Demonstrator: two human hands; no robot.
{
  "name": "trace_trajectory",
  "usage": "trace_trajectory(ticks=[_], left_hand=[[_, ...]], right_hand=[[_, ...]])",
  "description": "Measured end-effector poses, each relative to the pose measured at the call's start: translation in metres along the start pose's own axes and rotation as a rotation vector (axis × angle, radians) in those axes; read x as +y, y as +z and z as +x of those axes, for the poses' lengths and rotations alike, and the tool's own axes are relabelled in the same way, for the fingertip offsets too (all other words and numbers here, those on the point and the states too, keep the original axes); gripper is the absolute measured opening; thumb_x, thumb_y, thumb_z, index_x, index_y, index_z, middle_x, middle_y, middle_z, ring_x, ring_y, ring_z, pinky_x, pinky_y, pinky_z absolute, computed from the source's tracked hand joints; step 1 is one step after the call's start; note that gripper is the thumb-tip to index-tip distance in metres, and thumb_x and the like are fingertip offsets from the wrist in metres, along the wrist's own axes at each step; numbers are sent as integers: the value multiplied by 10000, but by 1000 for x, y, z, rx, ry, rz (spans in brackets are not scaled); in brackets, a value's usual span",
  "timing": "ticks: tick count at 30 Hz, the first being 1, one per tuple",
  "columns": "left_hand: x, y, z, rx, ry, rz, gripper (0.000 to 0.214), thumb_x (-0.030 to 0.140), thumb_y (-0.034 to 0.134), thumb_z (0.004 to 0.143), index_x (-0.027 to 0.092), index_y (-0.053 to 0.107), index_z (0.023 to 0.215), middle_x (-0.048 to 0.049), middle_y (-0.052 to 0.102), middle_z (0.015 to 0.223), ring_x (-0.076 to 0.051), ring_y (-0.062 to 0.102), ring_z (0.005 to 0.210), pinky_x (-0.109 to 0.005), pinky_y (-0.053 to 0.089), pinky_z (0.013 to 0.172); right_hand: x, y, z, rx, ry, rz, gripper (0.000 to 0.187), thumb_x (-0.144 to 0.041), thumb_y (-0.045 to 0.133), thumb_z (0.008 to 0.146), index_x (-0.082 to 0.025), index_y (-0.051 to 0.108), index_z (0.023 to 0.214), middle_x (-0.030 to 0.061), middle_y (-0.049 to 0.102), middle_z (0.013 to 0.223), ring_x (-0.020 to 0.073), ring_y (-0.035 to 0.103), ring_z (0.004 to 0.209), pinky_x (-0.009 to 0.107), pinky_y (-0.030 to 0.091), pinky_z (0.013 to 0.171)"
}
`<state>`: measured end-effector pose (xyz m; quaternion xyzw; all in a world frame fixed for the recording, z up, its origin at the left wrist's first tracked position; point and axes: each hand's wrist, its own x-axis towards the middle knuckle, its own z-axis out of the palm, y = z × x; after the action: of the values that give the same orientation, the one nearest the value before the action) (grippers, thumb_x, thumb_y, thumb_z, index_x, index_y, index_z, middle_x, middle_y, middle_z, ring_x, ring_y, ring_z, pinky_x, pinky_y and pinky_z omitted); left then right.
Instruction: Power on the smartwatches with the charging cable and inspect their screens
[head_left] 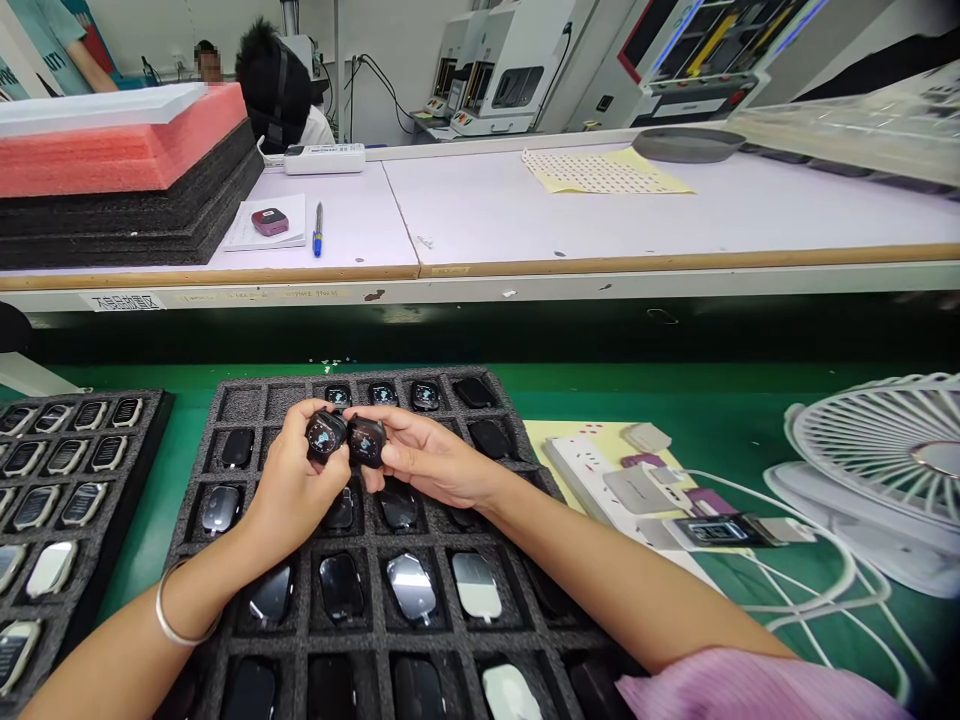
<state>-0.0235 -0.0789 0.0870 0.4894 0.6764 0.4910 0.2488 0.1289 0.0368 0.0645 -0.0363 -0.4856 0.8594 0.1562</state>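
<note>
Angled inward over the foam tray, the left hand grip pinches one black device, the right hand grip another black device.

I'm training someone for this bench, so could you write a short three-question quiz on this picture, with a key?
1. True or false: the left hand and the right hand each hold a dark smartwatch body.
2. Where is the silver bracelet worn?
A) On the right arm
B) On the left arm
C) On both arms
3. Fill in: the white-grilled appliance at the right of the green work surface is a ____.

Key: 1. True. 2. B. 3. Fan.
</note>
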Motion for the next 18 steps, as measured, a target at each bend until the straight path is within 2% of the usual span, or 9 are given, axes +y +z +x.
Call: trace_trajectory(ticks=[14,18], left_hand=[[0,0,-1,-17,-18,-10,342,235,576,828,204,482,1156,0,601,893,-123,571,699,-230,447,581],[-3,0,2,-2,-31,-34,339,231,600,823,207,501,1146,-10,616,936,-138,583,776,-256,466,673]], right_hand=[[-1,1,0,7,0,-1,527,-363,783,829,-195,580,1286,1,661,901,117,657,743,286,509,725],[-1,-1,-1,17,9,-16,547,-373,788,822,-199,580,1297,-2,670,871,124,653,746,294,502,731]])
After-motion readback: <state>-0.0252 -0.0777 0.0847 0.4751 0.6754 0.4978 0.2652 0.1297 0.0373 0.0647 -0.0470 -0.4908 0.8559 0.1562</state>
